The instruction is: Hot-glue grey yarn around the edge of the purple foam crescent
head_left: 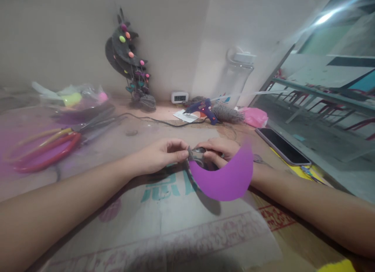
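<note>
A purple crescent-shaped foam piece (227, 178) stands curved above the table at centre. My left hand (162, 155) is closed in a pinch on its left tip, where a small dark grey piece (197, 154) also sits. My right hand (219, 149) is closed behind the crescent, fingers on the same grey piece. Both forearms reach in from the lower corners.
Red-handled scissors (47, 149) lie at left near a plastic bag of colourful bits (76, 98). A blue glue gun (202, 108) with its cord, a small clock (179, 97), a dark decorated craft tree (129, 61), a clear bottle (236, 79), a pink bag (254, 116) and a phone (281, 146) surround the printed paper (164, 225).
</note>
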`<state>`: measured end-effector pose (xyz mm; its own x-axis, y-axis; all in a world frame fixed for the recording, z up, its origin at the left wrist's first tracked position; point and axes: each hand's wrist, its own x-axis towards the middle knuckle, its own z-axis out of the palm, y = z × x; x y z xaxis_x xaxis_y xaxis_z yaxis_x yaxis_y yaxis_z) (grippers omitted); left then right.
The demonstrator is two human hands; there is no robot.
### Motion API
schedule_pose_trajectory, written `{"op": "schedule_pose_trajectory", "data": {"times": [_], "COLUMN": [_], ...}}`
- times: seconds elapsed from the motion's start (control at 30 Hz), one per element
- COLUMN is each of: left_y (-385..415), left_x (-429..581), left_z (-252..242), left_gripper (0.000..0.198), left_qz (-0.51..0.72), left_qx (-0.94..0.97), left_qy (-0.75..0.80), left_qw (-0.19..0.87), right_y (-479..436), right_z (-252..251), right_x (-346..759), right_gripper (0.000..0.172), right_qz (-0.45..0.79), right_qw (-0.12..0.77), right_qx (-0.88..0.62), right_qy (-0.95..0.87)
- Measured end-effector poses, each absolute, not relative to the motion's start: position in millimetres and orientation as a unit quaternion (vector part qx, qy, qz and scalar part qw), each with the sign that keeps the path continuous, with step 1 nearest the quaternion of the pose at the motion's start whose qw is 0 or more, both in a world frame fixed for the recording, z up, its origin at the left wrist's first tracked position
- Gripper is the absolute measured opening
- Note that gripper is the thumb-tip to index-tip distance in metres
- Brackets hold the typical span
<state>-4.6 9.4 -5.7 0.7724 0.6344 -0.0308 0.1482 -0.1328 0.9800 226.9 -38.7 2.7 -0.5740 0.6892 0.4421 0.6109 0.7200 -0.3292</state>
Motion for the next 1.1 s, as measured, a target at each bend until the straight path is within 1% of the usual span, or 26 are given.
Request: {"op": "schedule_pose_trajectory", "data": {"times": [0.37,0.67,0.87,0.97,1.1], "left_y": [8.9,9.7,9.2,9.2,9.1], "left_x": [-4.6,-5.1,-4.7,-4.3,-4.5], "left_z": [-5.0,-6.5,-6.2,-5.6,-5.5], "left_gripper": [0.022,0.02,0.021,0.02,0.022], "left_qz": [0.2,0.206,0.2,0.201,0.204], "left_qx": [0.731,0.727,0.735,0.735,0.73], "left_qy": [0.278,0.269,0.271,0.272,0.272], "left_qw": [0.59,0.597,0.588,0.587,0.592], "right_y": [-37.4,-35.6,-36.7,-36.9,-38.1], "right_z": [6.3,0.5,2.6,2.8,3.0], "right_x": [225.8,227.6,228.1,227.4,225.1], "right_gripper": [0.035,0.029,0.032,0.033,0.03], "right_qz": [0.038,0.109,0.088,0.083,0.1], "right_qw": [0.265,0.27,0.26,0.267,0.29], "right_qx": [-0.363,-0.397,-0.396,-0.387,-0.397], "right_qy": [-0.893,-0.871,-0.877,-0.879,-0.865]}}
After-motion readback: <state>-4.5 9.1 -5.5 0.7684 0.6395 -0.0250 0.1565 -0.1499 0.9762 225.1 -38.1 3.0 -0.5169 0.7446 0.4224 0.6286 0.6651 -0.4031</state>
